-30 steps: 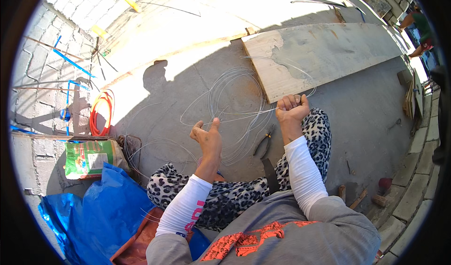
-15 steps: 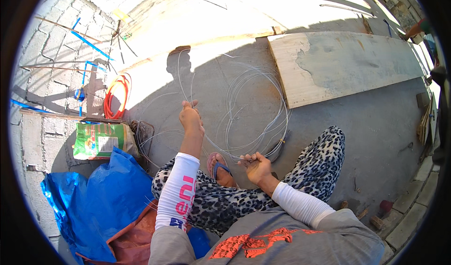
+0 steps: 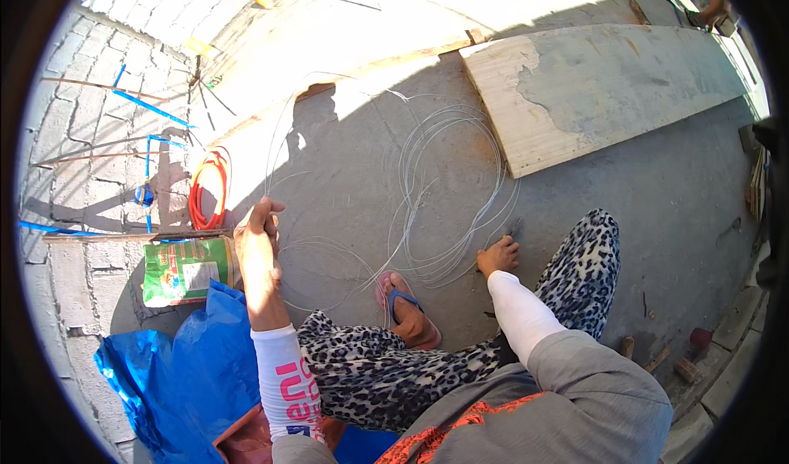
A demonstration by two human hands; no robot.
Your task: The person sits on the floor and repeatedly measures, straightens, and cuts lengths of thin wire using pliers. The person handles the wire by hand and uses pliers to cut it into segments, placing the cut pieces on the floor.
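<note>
My left hand (image 3: 261,238) is raised at the left, fingers closed in a pinch on thin pale wire (image 3: 271,156) that rises from it in a loop. More of this wire lies in a loose coil (image 3: 499,164) on the concrete floor in front of me. Down at the floor, right of the coil, my right hand (image 3: 498,257) has its fingers curled over a dark hand tool (image 3: 515,227). Only the tool's narrow end shows, so its exact kind is hidden. My sandalled foot (image 3: 404,308) stands between the hands, close to wire strands.
A large board (image 3: 608,94) lies beyond the coil. At left are an orange hose coil (image 3: 207,189), a green bag (image 3: 182,273), a blue tarp (image 3: 185,373) and a block wall (image 3: 78,279). Wood scraps (image 3: 686,370) lie at right. Another person's limb (image 3: 712,10) shows far right.
My left hand has moved left, carrying the wire with it. My right hand has let go of the wire and moved right and forward onto the dark tool on the floor.
</note>
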